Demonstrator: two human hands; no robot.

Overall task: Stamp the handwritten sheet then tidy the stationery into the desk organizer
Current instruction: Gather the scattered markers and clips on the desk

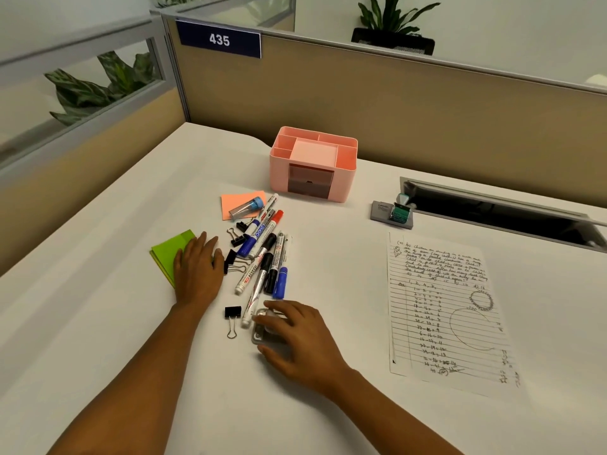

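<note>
The handwritten sheet [446, 310] lies flat on the right of the white desk. A green stamp [400, 210] stands on a grey ink pad [382, 210] just behind it. The pink desk organizer [312, 159] sits at the back centre. Several markers [266, 257] and black binder clips [234, 257] lie in a loose pile in the middle. My left hand [198, 267] rests flat on a green sticky pad [167, 254]. My right hand [295, 336] has its fingers curled around a small silvery object [261, 334] near the marker tips.
An orange sticky pad [241, 200] with a clear lead tube [246, 206] on it lies in front of the organizer. One binder clip [232, 318] lies apart near my right hand. A cable slot [492, 208] opens at the right rear. Partition walls enclose the desk.
</note>
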